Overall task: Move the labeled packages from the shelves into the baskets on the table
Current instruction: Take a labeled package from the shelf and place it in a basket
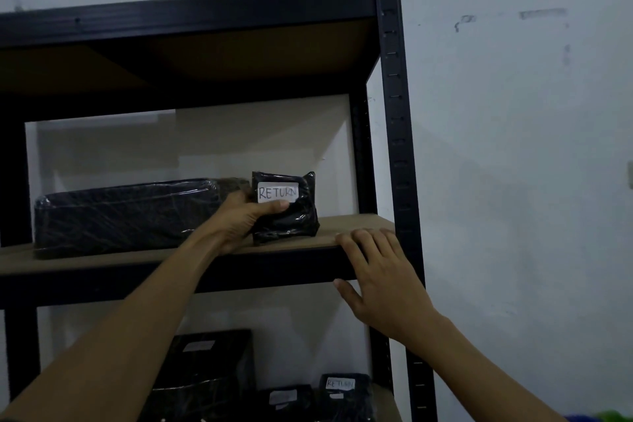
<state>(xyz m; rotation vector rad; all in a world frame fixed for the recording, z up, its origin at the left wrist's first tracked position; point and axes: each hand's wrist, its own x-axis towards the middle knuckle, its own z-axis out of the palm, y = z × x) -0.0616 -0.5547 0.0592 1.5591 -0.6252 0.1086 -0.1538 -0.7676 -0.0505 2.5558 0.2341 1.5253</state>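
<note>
**Removal of the Small Package from the Middle Shelf**

Head view. The small package [286, 212], wrapped in black film, is standing upright on the middle shelf [356, 226], near the shelf's right end. A white label [278, 191] reading RETURN faces outward. It is gripped by the left hand [239, 216]: the thumb is laid across the front just under the label, and the fingers are curled round the package's left edge. A long package [126, 216] lies on the same shelf, just left of the gripped one. More labeled packages [342, 394] can be seen below the middle shelf. No baskets can be made out.

The step in hand is judged to be the lift-off. The package should be raised slightly before it is drawn forward, so that the film is not dragged over the board. The label should be kept uncovered by the thumb, so that the correct basket can be chosen. The long package should not be disturbed.

The left arm is extended upward and forward to the shelf. The right hand [373, 271] holds nothing: its fingers are laid nearly straight over the shelf's front edge, right of the small package, with the thumb below the edge, apparently as a brace.
</note>
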